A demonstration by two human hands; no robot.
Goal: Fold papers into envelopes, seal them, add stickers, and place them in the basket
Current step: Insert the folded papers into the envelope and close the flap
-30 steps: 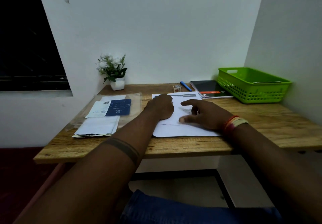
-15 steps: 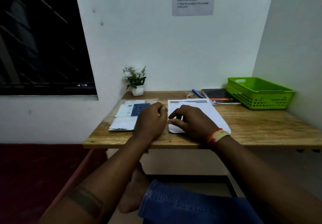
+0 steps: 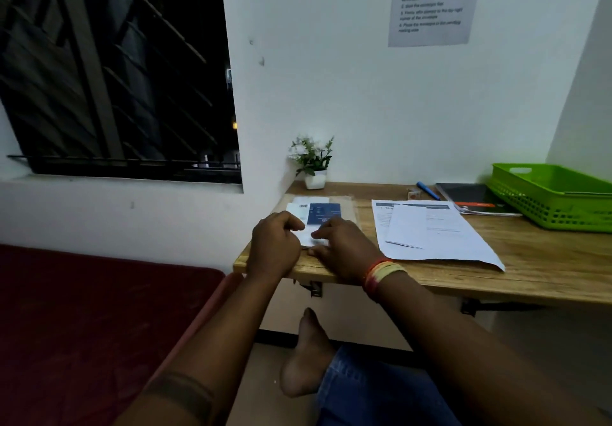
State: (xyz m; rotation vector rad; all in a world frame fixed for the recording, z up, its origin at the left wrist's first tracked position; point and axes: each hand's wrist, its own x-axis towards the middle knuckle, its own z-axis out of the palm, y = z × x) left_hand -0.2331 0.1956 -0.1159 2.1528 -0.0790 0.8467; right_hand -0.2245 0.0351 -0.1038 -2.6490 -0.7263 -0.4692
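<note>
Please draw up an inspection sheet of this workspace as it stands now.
Surface: wooden desk against the wall, bracket-mounted.
Job's things: folded sheet on printed papers, centre; envelope stack at the left end; green basket, far right.
Clutter: plant, blue pen, notebook.
Hands: left hand and right hand on the envelope stack; what the fingers grip is blurred.
Cables: nothing seen.
Surroundings: barred window, notice on the wall, red mat.
</note>
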